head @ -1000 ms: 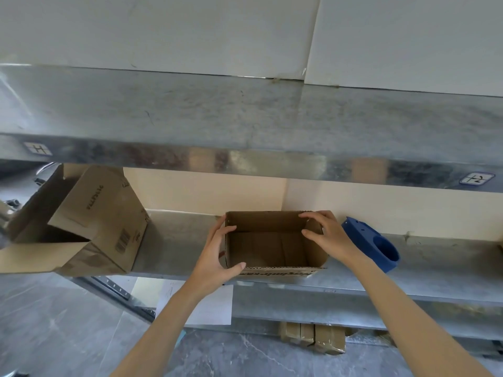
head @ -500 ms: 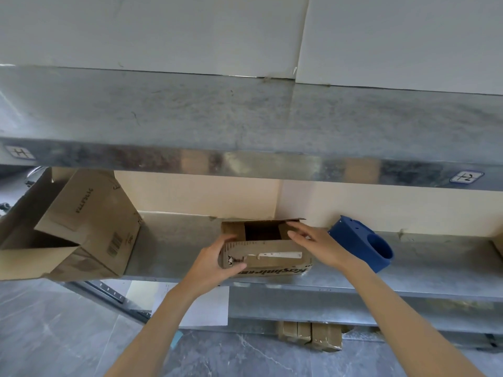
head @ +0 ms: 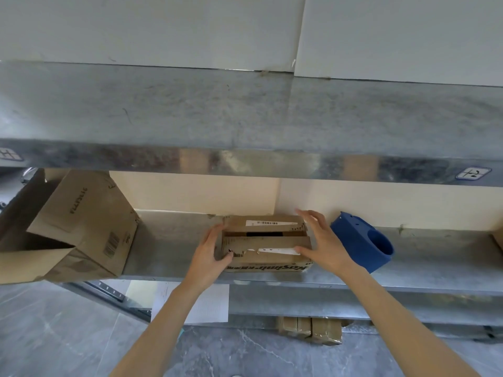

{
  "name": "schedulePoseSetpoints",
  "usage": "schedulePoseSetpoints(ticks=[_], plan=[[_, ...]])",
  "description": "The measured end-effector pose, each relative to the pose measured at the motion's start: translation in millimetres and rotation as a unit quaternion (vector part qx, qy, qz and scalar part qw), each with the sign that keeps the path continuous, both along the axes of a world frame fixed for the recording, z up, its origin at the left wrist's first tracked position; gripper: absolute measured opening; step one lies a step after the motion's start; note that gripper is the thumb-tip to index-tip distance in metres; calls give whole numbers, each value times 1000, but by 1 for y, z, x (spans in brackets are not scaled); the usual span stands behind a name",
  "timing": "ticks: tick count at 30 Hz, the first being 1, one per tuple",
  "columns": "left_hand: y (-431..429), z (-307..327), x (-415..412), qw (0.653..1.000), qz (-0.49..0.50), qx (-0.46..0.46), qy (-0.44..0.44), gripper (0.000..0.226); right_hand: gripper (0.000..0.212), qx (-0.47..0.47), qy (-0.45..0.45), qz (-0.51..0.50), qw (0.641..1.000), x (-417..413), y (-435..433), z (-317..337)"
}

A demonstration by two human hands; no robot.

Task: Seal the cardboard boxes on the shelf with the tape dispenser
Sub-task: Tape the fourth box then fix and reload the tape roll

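A small cardboard box (head: 265, 247) sits on the metal shelf (head: 168, 246), its two top flaps folded down with a narrow dark gap between them. My left hand (head: 211, 250) holds the box's left end, thumb on the near flap. My right hand (head: 322, 240) lies over the right end with fingers spread, thumb pressing the near flap. A blue tape dispenser (head: 363, 244) lies on the shelf just right of my right hand, untouched. A larger cardboard box (head: 76, 229) with open flaps lies tipped at the shelf's left end.
A higher metal shelf (head: 245, 159) overhangs the working shelf, leaving a low gap. Bare shelf stretches to the right of the dispenser. Under the shelf, a white paper sheet (head: 201, 303) hangs and several taped brown packs (head: 310, 327) sit near the grey floor.
A second ago the small box was open with both hands on its sides. The near flap came down first, then the far flap; both now lie folded over the top.
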State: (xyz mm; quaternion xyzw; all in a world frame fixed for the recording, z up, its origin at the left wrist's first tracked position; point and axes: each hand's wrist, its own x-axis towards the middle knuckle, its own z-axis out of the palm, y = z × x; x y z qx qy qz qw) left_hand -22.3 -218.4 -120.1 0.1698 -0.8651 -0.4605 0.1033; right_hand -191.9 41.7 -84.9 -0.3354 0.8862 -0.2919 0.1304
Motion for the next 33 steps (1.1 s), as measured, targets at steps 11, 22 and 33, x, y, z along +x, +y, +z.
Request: schedulePoseSetpoints(ticks=[11,22,33], plan=[[8,-11,-8,999,5,-43,-6,50,36,12,19,-26,999,5,1,-15],[28,1,-19,989,24,-142,-35,53,43,83,145,33,985,24,-27,-19],[47,-1,-29,990,11,-138,-13,50,34,41,174,-138,974,0,23,1]])
